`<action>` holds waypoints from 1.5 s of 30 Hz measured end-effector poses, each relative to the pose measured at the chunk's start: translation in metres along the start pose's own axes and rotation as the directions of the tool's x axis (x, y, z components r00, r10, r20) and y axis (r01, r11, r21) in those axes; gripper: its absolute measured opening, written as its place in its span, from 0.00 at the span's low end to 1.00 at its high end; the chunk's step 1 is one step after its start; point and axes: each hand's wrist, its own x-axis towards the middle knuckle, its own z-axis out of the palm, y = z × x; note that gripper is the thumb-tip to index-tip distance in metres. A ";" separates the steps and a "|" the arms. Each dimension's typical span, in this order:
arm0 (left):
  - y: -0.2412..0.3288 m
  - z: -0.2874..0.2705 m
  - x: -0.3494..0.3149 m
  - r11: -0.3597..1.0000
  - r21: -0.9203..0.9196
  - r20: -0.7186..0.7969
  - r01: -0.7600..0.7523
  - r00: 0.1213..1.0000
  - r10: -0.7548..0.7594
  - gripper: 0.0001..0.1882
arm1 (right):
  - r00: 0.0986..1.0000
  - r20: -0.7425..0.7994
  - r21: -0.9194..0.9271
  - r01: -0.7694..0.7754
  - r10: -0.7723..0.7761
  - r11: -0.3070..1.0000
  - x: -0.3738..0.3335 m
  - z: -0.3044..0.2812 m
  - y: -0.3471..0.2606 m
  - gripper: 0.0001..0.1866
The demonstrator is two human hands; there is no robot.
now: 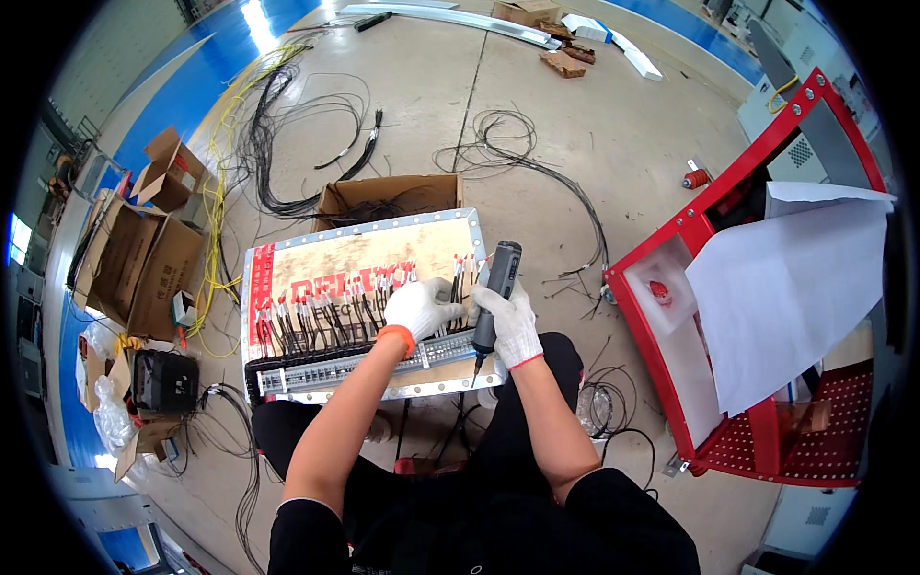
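Note:
A wooden crate panel point(374, 240) with a riveted metal edge and red lettering lies across my lap. Along its near side runs a metal rail with a row of terminals point(331, 372), bordered by a black bundle. Many short black wires with red and white ends point(335, 311) stand up in a row from it. My left hand point(422, 307), in a white glove with an orange cuff, is closed among these wires; what its fingers pinch is hidden. My right hand point(515, 326), also gloved, grips a dark grey electric screwdriver point(500, 273), its bit pointing down near the rail's right end.
A cardboard box point(422, 195) with black wires stands just beyond the panel. Coiled cables point(273, 153) and loose wires point(517, 144) lie on the floor. To the right is a red metal frame point(671, 374) with white paper point(781, 297). Several cardboard boxes point(163, 278) stand at left.

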 end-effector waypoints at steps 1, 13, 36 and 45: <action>-0.004 0.004 0.004 1.000 -0.006 -0.009 0.017 1.000 -0.017 0.22 | 1.000 0.003 -0.009 -0.001 0.001 1.000 0.001 -0.001 0.002 0.11; -0.009 0.006 0.011 0.999 -0.032 0.035 0.039 0.999 -0.038 0.18 | 1.000 -0.004 -0.048 0.011 -0.012 0.999 0.000 -0.002 0.003 0.14; -0.010 0.017 -0.011 0.882 -0.438 -0.398 -0.172 0.917 -0.018 0.10 | 1.000 0.001 -0.105 -0.011 0.011 0.994 0.000 0.006 -0.003 0.16; -0.020 0.016 -0.012 0.772 -0.592 -0.337 -0.233 0.941 0.025 0.07 | 1.000 0.019 -0.062 -0.014 0.016 0.998 0.002 0.001 0.002 0.15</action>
